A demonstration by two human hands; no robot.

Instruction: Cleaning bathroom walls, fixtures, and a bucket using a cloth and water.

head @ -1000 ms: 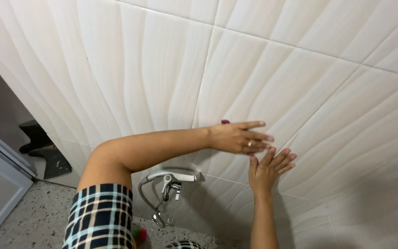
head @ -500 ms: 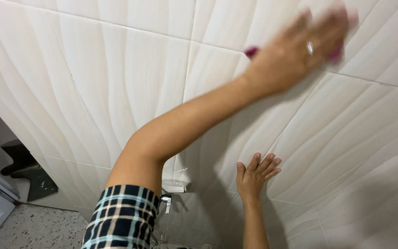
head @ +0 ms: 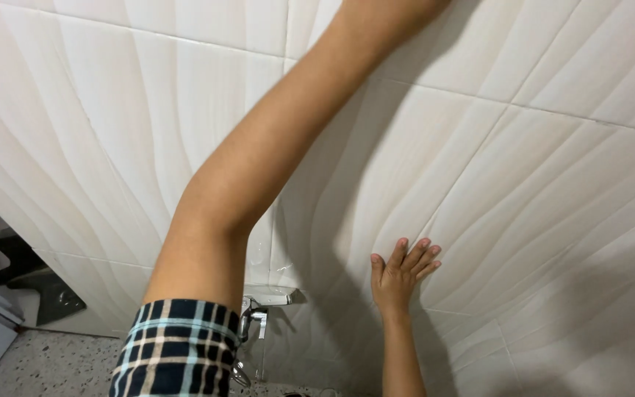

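Right hand (head: 401, 273) flat and open on tiled wall (head: 553, 191), holding nothing, left arm (head: 259, 169) raised, its hand out of frame, tap (head: 259, 309) below

Short sleeve (head: 174, 345) at lower left of the frame: checked fabric, dark navy or black squares crossed by white and pale blue bands. Left arm bare below the sleeve hem. Right forearm bare, no sleeve in view. Right hand (head: 398, 273), lower centre: no ring or watch visible.

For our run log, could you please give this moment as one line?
left arm: raised, hand out of frame | right hand: flat on wall tiles, fingers spread | tap: below
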